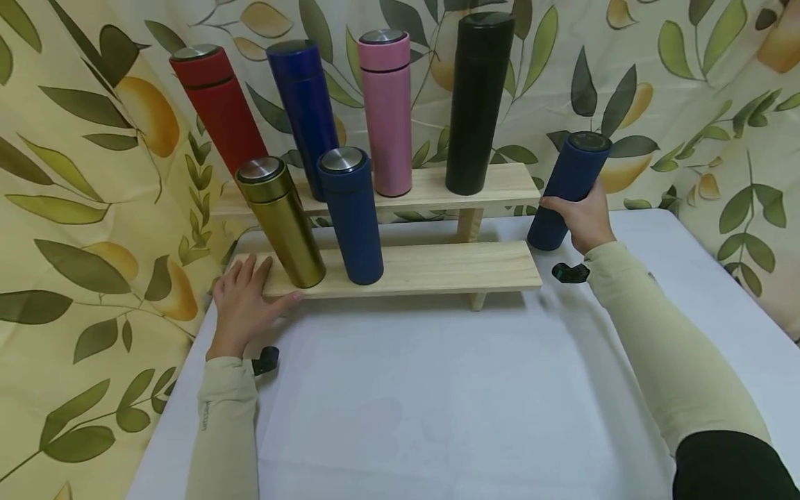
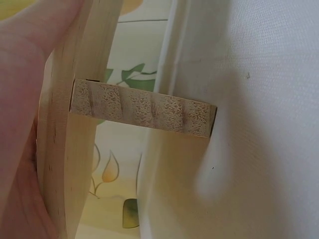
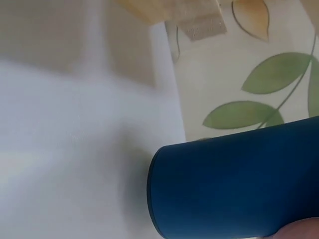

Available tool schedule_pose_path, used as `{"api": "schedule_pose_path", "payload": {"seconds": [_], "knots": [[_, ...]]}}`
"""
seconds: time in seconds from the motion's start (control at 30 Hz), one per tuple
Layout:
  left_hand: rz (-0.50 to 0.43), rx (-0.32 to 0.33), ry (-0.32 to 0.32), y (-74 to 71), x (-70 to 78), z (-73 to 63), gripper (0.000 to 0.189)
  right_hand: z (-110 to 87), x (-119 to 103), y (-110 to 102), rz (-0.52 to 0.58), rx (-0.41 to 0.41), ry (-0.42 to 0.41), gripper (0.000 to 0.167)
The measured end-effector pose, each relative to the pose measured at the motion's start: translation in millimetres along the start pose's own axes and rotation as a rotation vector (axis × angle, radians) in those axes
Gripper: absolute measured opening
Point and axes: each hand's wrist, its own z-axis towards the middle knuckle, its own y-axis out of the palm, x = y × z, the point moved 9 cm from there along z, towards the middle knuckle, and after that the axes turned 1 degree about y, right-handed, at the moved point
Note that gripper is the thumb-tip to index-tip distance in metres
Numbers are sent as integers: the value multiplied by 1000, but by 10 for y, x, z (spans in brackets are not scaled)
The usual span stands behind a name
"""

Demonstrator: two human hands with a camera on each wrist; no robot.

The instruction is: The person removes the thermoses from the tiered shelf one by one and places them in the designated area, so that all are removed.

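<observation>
In the head view, my right hand [image 1: 587, 217] grips a dark blue thermos bottle [image 1: 570, 186] just right of the wooden stand, thumb across its side. The bottle leans to the right at the top; its lower end [image 3: 209, 186] is close to the white table, and I cannot tell if it touches. My left hand [image 1: 248, 302] rests on the left end of the lower shelf [image 1: 431, 267], fingers spread and thumb along the front edge. Near it, a gold thermos [image 1: 284, 226] and another blue thermos [image 1: 351, 215] stand on that shelf.
On the upper shelf [image 1: 431, 189] stand a red thermos [image 1: 219, 104], a shiny dark blue one [image 1: 306, 111], a pink one [image 1: 387, 118] and a black one [image 1: 478, 104]. A leaf-patterned curtain [image 1: 712, 139] hangs behind the white table [image 1: 437, 403].
</observation>
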Motion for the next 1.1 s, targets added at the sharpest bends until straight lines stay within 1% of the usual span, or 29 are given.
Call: {"api": "schedule_pose_path", "payload": {"seconds": [0.13, 0.23, 0.37, 0.5, 0.67, 0.77, 0.87, 0.93, 1.1], "knots": [[-1, 11, 4, -4, -11, -12, 103, 72, 45, 17, -19, 3, 26, 94], [-2, 18, 0, -9, -39, -4, 103, 115, 71, 41, -7, 9, 38, 95], [3, 8, -9, 16, -54, 12, 104, 125, 143, 35, -9, 32, 55, 96], [7, -4, -16, 41, -54, 12, 104, 115, 196, 32, -27, 40, 37, 95], [6, -6, -28, 41, -61, 13, 106, 109, 222, 55, 28, 29, 17, 99], [-1, -4, -24, 35, -52, 17, 106, 103, 236, 57, 25, 24, 25, 102], [-3, -1, -21, 22, -43, 20, 106, 103, 267, 64, -18, 16, 41, 104], [-3, 2, -24, 12, -44, 20, 106, 99, 304, 78, -59, 4, 55, 102], [-9, -5, -25, 15, -56, 7, 105, 49, 469, 81, -210, -26, 88, 98]]}}
